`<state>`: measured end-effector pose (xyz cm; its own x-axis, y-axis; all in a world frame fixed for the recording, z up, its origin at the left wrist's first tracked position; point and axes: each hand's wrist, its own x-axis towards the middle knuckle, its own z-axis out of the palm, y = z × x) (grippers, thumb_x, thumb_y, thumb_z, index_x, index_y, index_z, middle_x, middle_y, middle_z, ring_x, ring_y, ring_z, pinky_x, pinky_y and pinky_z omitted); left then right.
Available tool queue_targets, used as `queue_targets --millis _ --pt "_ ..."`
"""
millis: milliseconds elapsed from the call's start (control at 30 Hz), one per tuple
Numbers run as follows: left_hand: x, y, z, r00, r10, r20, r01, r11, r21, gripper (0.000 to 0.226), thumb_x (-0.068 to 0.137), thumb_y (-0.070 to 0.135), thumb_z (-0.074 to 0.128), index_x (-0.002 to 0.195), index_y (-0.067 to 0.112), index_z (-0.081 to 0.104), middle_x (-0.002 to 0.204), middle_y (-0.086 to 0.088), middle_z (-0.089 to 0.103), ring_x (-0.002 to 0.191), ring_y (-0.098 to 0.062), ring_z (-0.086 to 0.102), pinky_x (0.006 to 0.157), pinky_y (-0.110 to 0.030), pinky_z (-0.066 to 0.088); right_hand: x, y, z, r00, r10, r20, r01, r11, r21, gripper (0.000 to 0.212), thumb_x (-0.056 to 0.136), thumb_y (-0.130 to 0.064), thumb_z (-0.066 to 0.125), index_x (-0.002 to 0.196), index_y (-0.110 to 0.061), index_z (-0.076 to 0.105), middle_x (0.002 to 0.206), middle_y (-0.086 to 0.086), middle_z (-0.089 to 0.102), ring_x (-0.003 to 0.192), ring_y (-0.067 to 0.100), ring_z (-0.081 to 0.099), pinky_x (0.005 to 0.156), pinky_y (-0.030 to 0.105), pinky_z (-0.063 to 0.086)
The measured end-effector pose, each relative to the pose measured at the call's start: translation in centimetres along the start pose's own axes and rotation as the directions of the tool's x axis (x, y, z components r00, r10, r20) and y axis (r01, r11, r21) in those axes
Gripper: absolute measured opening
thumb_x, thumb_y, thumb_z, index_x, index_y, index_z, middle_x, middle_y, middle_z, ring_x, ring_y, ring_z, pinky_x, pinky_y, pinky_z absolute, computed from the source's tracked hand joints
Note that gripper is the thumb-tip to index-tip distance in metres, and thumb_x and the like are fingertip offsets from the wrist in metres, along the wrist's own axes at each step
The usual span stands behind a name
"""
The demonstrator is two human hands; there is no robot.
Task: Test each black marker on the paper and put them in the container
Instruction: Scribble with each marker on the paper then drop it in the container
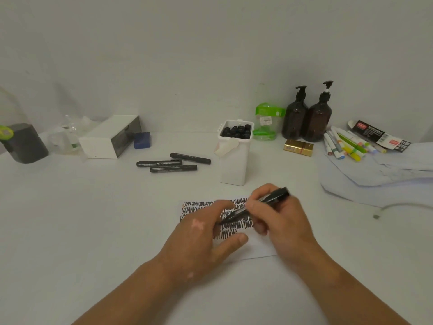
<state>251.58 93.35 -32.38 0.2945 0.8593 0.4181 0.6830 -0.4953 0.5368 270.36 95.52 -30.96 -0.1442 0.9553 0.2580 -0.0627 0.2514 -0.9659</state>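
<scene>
1. A person's right hand point(278, 221), just right of frame centre, grasps a black marker point(236, 214) in a writing grip. Its tip points down-left onto the sheet of paper point(255, 247).
2. The left hand point(201, 235) lies flat with fingers spread, pressing the paper's left part to the white table point(93, 231). It holds nothing.
3. Rows of black scribbles point(201, 207) cover the sheet's upper part, while its lower right is bare.
4. Just above the hands stands the white container point(234, 167), already holding a cluster of capped markers point(236, 132).
5. Three loose black markers point(173, 163) lie to its left, apparently untested.
6. Further out, two brown pump bottles point(307, 118), a gold box point(298, 147) and a bundle of coloured markers point(344, 146) sit at right. A white box point(110, 137) sits at left.
7. The step in hand looks like the test stroke itself. Most of the task seems done.
8. The next move likely calls for lifting the tip and capping it, though where the cap is cannot be told. The marker would then be dropped upright into the container's crowded opening.
</scene>
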Motion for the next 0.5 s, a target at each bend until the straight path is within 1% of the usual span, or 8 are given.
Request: queue_targets --millis 67,100,167,200,233,333,433,500 --pt "0.0 -0.6 0.1 0.999 -0.032 -0.007 0.033 0.997 0.066 0.064 0.079 0.066 0.066 0.133 0.033 0.055 0.084 0.024 0.046 0.080 0.005 0.048 0.071 -0.007 0.034 0.7 0.0 -1.4 0.990 0.050 -0.130 -0.041 0.996 0.074 0.017 0.064 -0.033 0.074 0.067 -0.020 0.063 0.050 0.001 0.047 0.045 0.015 0.040 0.043 0.025 0.032" --pt "0.0 -0.9 0.2 0.999 -0.046 0.020 0.044 0.993 0.107 0.069 0.079 0.067 0.067 0.137 0.033 0.053 0.093 0.021 0.048 0.087 0.004 0.048 0.078 -0.008 0.034 0.9 0.1 -2.2 0.984 0.077 -0.158 -0.064 0.994 0.083 0.016 0.064 -0.030 0.075 0.066 -0.020 0.062 0.049 0.002 0.046 0.044 0.016 0.038 0.042 0.025 0.031" --pt "0.0 -1.4 0.4 0.991 -0.097 0.093 0.079 0.981 0.179 0.075 0.078 0.071 0.066 0.142 0.037 0.049 0.108 0.015 0.048 0.102 -0.005 0.048 0.091 -0.016 0.037 1.2 0.4 -3.2 0.979 0.139 -0.148 -0.130 0.989 0.068 0.009 0.070 -0.024 0.071 0.068 -0.018 0.066 0.050 0.003 0.047 0.044 0.017 0.039 0.042 0.025 0.031" --pt "0.1 -1.6 0.5 0.986 -0.120 0.118 0.095 0.974 0.205 0.075 0.077 0.073 0.065 0.142 0.039 0.049 0.110 0.013 0.047 0.104 -0.007 0.047 0.093 -0.018 0.037 1.2 0.6 -3.3 0.977 0.180 -0.117 -0.173 0.983 0.063 0.008 0.072 -0.024 0.068 0.073 -0.016 0.070 0.053 0.005 0.050 0.045 0.018 0.043 0.042 0.025 0.034" --pt "0.1 -1.8 0.5 0.982 -0.140 0.129 0.109 0.969 0.221 0.074 0.075 0.074 0.065 0.140 0.041 0.052 0.109 0.012 0.046 0.103 -0.007 0.046 0.094 -0.019 0.037 1.2 0.9 -3.2 0.973 0.219 -0.074 -0.215 0.975 0.059 0.014 0.073 -0.025 0.067 0.078 -0.015 0.074 0.055 0.007 0.055 0.046 0.019 0.048 0.042 0.026 0.037" --pt "0.1 -2.3 0.2 0.978 -0.168 0.126 0.136 0.964 0.230 0.070 0.073 0.075 0.066 0.134 0.043 0.058 0.107 0.012 0.045 0.101 -0.008 0.046 0.094 -0.021 0.039 0.8 1.5 -2.4 0.956 0.292 0.032 -0.292 0.956 -0.014 0.030 0.067 -0.035 0.073 0.086 -0.012 0.079 0.063 0.011 0.066 0.052 0.021 0.059 0.045 0.029 0.047" --pt "0.1 -2.6 -0.1 0.973 -0.189 0.136 0.153 0.959 0.238 0.070 0.072 0.076 0.067 0.133 0.045 0.058 0.106 0.013 0.044 0.101 -0.008 0.047 0.096 -0.025 0.041 0.7 2.0 -1.8 0.967 0.255 0.025 -0.246 0.951 -0.187 0.023 0.067 -0.032 0.075 0.082 -0.016 0.078 0.061 0.007 0.067 0.052 0.019 0.059 0.049 0.030 0.050" --pt "0.0 -2.7 -0.1 0.970 -0.196 0.141 0.160 0.959 0.235 0.069 0.072 0.075 0.067 0.133 0.045 0.058 0.107 0.013 0.044 0.102 -0.008 0.048 0.096 -0.025 0.041 0.7 2.2 -1.7 0.971 0.241 0.003 -0.232 0.938 -0.257 0.017 0.068 -0.029 0.074 0.082 -0.019 0.078 0.059 0.006 0.067 0.050 0.019 0.059 0.049 0.030 0.051"
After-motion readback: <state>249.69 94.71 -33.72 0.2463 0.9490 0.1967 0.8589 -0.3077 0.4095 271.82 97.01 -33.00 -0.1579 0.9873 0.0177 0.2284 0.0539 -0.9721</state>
